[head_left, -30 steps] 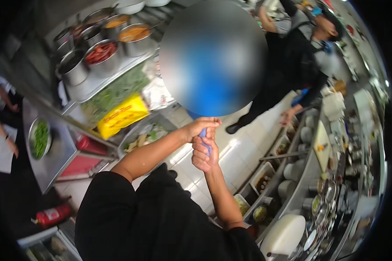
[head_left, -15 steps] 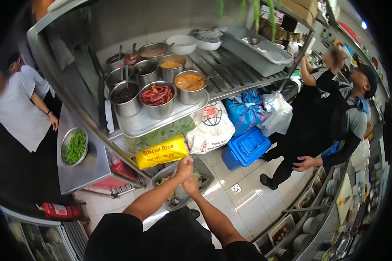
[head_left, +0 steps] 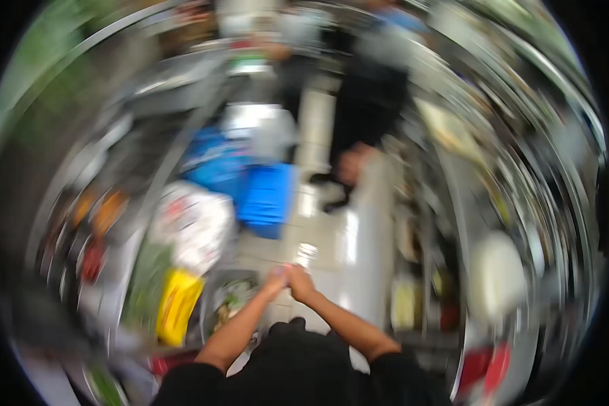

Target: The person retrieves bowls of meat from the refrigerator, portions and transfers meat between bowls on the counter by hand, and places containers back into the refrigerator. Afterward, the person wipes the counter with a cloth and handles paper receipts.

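Observation:
My left hand (head_left: 275, 281) and my right hand (head_left: 300, 282) meet in front of my body, above the tiled floor. Both are closed and press against each other. A faint purple patch shows at the fingers of my left hand, too small and blurred to name. Just below and left of them is a grey bin (head_left: 210, 298) with green and pale scraps in it.
Motion blurs everything. A yellow bag (head_left: 178, 308), a white sack (head_left: 193, 227) and a blue lidded box (head_left: 266, 199) line the left side. Two people in dark clothes stand ahead, one with a hand (head_left: 353, 164) low. A long counter (head_left: 453, 203) runs along the right.
The view has swung to the right, so the shelf and its pots now lie at the far left. My hands stay together; the purple thing between them showed more clearly a second ago.

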Motion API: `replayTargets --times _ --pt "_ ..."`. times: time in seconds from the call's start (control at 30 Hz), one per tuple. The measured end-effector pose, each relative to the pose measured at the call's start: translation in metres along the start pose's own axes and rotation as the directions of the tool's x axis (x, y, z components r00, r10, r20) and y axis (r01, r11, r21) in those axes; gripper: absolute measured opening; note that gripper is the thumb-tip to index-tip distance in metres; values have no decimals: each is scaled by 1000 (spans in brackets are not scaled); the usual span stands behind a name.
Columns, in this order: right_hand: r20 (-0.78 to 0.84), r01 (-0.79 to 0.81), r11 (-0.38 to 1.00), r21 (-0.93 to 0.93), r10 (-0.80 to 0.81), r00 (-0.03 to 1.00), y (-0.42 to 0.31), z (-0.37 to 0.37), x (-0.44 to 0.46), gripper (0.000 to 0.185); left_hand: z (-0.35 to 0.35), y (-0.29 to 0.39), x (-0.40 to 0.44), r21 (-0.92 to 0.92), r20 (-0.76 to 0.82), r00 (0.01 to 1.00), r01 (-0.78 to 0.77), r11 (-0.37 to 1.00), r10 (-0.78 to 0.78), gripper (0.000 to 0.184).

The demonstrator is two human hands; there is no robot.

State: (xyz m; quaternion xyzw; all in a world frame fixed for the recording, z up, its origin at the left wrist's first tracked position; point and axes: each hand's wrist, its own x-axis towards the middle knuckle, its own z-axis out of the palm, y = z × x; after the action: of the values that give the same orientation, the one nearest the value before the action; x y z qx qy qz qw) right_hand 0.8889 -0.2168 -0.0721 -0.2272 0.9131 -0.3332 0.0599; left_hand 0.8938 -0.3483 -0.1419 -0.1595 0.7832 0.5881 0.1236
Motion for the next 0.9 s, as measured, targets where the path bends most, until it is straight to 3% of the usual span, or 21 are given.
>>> replayTargets --times 0.03,0.07,0.1,0.13,0.23,0.3,0.33,0.37,0.43,0.5,0.57,0.63,0.7,0.73,0.8,0.83,0.9 --pt "-116 82 988 127 -67 991 23 -5 -6 24 5 25 -5 199 157 987 -72 977 41 43" --pt "-247 106 876 470 15 969 46 5 -15 29 20 24 2 231 191 948 -296 927 255 38" --pt "221 -471 769 433 416 882 -4 -85 -47 34 41 25 12 64 162 905 -407 911 393 36" --pt "-208 -58 971 230 107 972 72 -2 -59 37 56 7 49 -51 305 941 -139 989 148 32" --pt "-271 -259 892 371 371 888 70 -60 -129 38 136 67 1 -60 505 850 -136 989 148 31" --pt "-119 -463 878 124 476 871 47 -107 -176 40 172 91 -23 -94 527 847 -14 995 62 27" --pt "-258 -532 827 182 563 785 50 -107 -194 36 190 89 -24 -64 653 757 21 998 26 39" --pt "-290 -553 809 202 588 755 57 -109 -208 36 210 86 -24 -40 685 728 1 999 27 39" --pt "-440 -707 616 346 773 458 66 -124 -240 33 247 94 -46 -76 913 396 396 915 -96 51" --pt "-677 -656 727 200 587 444 76 -126 -270 28 262 123 -102 61 970 184 442 895 -157 51" --pt "-666 -625 637 451 707 239 80 -127 -287 28 288 122 -131 15 959 255 402 916 -127 42" --pt "-654 -568 622 539 734 184 93 -127 -306 35 315 116 -143 -156 929 365 226 961 65 34" --pt "-672 -525 682 509 696 253 90 -146 -323 42 341 112 -140 -237 874 434 -16 971 220 28" --pt "-669 -509 710 487 678 306 88 -156 -330 42 349 115 -132 -264 845 477 -21 964 242 28" --pt "-589 -427 746 510 665 459 87 -182 -347 53 368 127 -122 -215 768 512 -360 908 385 24" --pt "-581 -426 761 490 649 492 86 -198 -357 53 371 146 -124 -230 744 537 -353 907 398 24" --pt "-335 -630 686 363 728 599 88 -227 -374 58 364 184 -113 -116 736 565 -440 891 374 21"
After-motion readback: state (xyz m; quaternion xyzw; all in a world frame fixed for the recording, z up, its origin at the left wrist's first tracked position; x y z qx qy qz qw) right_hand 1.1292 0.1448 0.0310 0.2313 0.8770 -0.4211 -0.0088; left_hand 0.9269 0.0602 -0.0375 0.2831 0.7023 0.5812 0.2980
